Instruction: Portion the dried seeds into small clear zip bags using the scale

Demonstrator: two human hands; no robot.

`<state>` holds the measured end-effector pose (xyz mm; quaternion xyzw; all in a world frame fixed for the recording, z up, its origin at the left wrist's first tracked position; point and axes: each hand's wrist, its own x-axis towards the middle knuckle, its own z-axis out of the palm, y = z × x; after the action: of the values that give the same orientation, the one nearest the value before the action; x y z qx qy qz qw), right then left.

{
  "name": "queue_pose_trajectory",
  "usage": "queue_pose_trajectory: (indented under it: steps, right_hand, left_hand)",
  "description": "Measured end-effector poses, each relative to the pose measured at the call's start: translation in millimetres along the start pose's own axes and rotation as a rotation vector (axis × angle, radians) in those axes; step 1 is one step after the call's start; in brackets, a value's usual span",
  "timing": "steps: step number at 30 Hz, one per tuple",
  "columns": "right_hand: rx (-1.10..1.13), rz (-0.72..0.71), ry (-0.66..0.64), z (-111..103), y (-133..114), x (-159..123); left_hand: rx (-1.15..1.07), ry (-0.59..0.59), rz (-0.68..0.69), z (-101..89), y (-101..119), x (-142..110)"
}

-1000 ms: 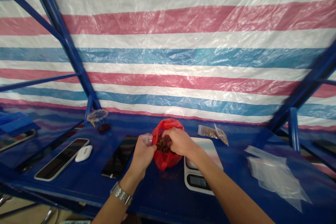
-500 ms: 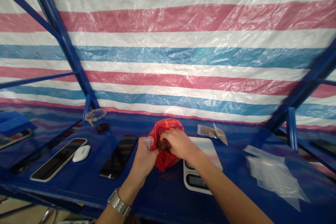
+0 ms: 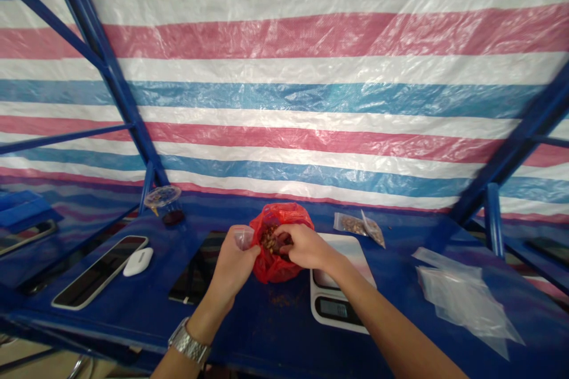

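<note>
Well, the work in hand centred on the mouth of a red plastic bag (image 3: 272,267), which stood on the blue table cover (image 3: 111,323) just left of a digital kitchen scale (image 3: 333,309), not on its platform. Inside the bag lay dark brown dried pieces (image 3: 268,238), too small and shadowed to identify. The right hand (image 3: 304,247) reached into the bag's mouth with its fingers bunched together over those pieces, though it could not be told whether they pinched any. The left hand (image 3: 235,263) was curled closed around a small clear plastic bag (image 3: 243,238), whose top stood above the fingers just beside the red bag, and a metal wristwatch (image 3: 189,340) sat on that wrist. A few crumbs (image 3: 280,301) lay on the cover below the red bag. Behind the scale lay a small zip bag (image 3: 350,224) of similar brown pieces. Further left were a black smartphone (image 3: 98,272) and a white earbud case (image 3: 137,262), while loose clear plastic sheets (image 3: 462,302) lay to the right.
</note>
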<state>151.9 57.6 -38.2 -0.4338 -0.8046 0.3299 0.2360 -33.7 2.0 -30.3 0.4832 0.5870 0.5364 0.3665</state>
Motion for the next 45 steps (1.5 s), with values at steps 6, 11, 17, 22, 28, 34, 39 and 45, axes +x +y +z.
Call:
queue_pose_trajectory:
  steps: [6,11,17,22,28,34,39,45]
  right_hand:
    - [0.236,-0.074,0.03,-6,4,7]
    - [0.246,-0.144,0.063,-31,-19,0]
    - [0.115,-0.213,0.097,-49,-53,-11]
    - [-0.225,-0.326,0.163,-44,-79,-18]
    - [-0.366,-0.369,0.111,-38,-93,-20]
    - [-0.347,-0.414,0.121,-38,-90,-17]
    - [-0.349,-0.314,0.274,-44,-78,-16]
    - [-0.598,-0.129,-0.009,-30,-54,-14]
  left_hand:
    - [0.326,0.145,0.32,-5.9,-1,4]
    - [0.447,0.053,0.339,-4.0,0,0]
    - [0.617,0.039,0.446,0.3,0,-3]
    - [0.558,0.053,0.493,8.6,-1,-6]
    - [0.296,-0.016,0.267,14.5,4,-4]
    - [0.384,0.064,0.279,10.9,7,-3]
    - [0.381,0.103,0.211,-1.6,13,-7]
    - [0.725,0.104,0.023,-5.4,20,-31]
